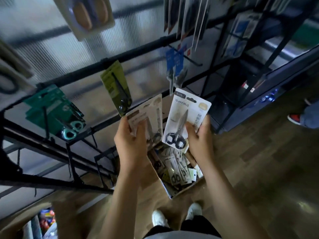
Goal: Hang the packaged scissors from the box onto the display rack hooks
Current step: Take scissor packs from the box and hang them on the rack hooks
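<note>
My right hand (198, 137) grips a white card with black-handled scissors (183, 121) by its lower right edge. My left hand (133, 140) holds a beige scissors pack (146, 118), with more packs stacked behind it. Both packs are raised in front of the black display rack (96, 66). Below my hands on the floor stands the cardboard box (188, 187), filled with several more scissors packs (176, 171). An empty black hook (191, 60) juts out to the upper right of the packs.
Green scissors packs (53, 109), an olive pack (117, 90) and blue packs (175, 62) hang on the rack. A dark cabinet (259, 94) stands to the right on the wooden floor. Another person's shoe (293, 119) shows at the far right. My white shoes (160, 219) stand behind the box.
</note>
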Motion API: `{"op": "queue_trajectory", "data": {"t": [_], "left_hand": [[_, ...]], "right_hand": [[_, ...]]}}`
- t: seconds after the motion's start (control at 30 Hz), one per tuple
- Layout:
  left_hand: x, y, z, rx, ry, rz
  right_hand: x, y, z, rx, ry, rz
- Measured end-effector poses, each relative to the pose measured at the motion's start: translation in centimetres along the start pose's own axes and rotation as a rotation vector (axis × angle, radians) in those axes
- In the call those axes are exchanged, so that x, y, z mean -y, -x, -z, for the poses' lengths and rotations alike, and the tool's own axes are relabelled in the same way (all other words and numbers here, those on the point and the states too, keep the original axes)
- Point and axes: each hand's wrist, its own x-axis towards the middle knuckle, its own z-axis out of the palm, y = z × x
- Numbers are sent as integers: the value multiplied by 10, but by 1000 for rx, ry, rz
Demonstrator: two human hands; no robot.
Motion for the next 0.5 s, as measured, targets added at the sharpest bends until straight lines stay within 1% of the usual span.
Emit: {"op": "queue_trajectory", "data": {"t": [0.1, 0.27, 0.37, 0.5], "left_hand": [[-10, -5, 16, -59, 0, -46], [-27, -9, 27, -133, -25, -55], [-38, -12, 25, -156, -24, -69], [-53, -16, 15, -194, -8, -75]], "right_hand": [[17, 1, -2, 12, -33, 27], [35, 0, -2, 28, 42, 104], [40, -6, -1, 81, 84, 151], [52, -19, 5, 167, 77, 176]]}}
